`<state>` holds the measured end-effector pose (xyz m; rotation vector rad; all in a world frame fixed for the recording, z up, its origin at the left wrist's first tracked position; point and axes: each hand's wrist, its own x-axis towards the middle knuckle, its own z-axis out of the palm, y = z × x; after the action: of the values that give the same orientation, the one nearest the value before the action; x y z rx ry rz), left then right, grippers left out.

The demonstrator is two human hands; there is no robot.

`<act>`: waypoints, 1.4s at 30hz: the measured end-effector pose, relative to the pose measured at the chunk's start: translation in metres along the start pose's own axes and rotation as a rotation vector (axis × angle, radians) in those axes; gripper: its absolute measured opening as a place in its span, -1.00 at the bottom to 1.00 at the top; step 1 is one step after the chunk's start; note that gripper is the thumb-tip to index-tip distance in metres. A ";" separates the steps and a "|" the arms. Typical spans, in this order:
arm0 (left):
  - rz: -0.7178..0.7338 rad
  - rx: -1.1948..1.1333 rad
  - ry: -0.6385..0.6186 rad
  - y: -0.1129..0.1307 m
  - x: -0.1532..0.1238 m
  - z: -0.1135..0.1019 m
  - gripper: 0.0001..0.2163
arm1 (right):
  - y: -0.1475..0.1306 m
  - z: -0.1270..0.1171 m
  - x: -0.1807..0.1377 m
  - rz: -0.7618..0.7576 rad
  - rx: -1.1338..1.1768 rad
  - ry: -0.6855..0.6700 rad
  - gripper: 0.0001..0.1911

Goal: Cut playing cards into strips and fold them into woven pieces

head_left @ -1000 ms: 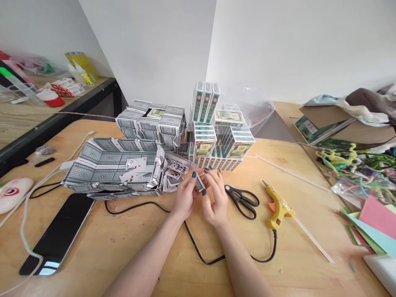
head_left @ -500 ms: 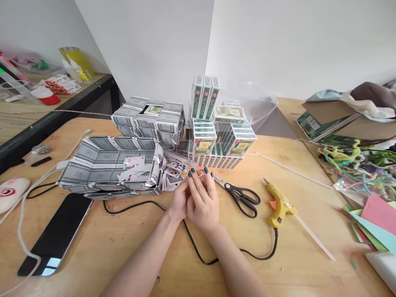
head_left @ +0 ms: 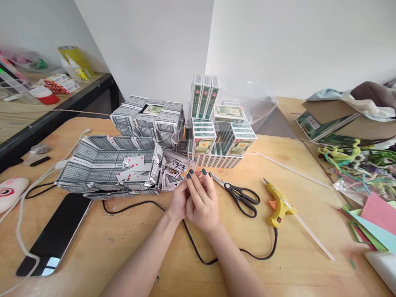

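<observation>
My two hands meet at the table's middle, just in front of loose playing cards (head_left: 173, 170). My right hand (head_left: 202, 202) lies over my left hand (head_left: 177, 201), fingers pressed together. A card was between them a second ago; now whatever they hold is hidden. To the left stands a blocky structure of folded playing cards (head_left: 111, 165), with a second one (head_left: 148, 119) behind it. Green card boxes (head_left: 216, 132) are stacked straight ahead. Black scissors (head_left: 243, 198) and a yellow glue gun (head_left: 278, 204) lie to the right of my hands.
The glue gun's black cord (head_left: 198, 251) runs under my forearms. A black tablet (head_left: 57, 235) and white cable (head_left: 24, 222) lie at left. Coloured paper (head_left: 375, 222), pipe cleaners (head_left: 355, 165) and cardboard (head_left: 340, 119) crowd the right edge. A clear glue stick (head_left: 314, 237) lies by the gun.
My hands, apart and pinching a small card a second ago, have come together, the right one covering the left. The card no longer shows. The view has shifted slightly.
</observation>
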<state>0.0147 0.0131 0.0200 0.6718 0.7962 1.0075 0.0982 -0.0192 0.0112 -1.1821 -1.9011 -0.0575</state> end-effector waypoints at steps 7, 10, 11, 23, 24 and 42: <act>0.193 0.031 0.146 -0.010 0.007 0.005 -0.73 | 0.016 -0.009 0.004 0.375 0.493 0.281 -0.55; 0.314 0.209 0.242 -0.011 0.007 0.006 -0.74 | 0.030 -0.010 0.007 0.721 0.840 0.440 -0.56; 0.351 0.250 0.272 -0.011 0.006 0.006 -0.73 | 0.033 -0.012 0.009 0.812 0.957 0.445 -0.55; 0.398 0.566 0.033 0.070 -0.046 0.047 -0.77 | -0.017 -0.078 0.069 0.820 1.665 0.166 -0.65; 0.386 0.642 0.004 0.080 -0.051 0.051 -0.75 | -0.022 -0.082 0.073 0.834 1.738 0.173 -0.65; 0.436 0.981 -0.126 0.116 -0.061 0.049 -0.82 | -0.040 -0.084 0.082 0.898 2.162 0.115 -0.65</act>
<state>-0.0179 -0.0042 0.1550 1.7911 1.0475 0.9053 0.1087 -0.0204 0.1345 -0.1901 -0.2972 1.7800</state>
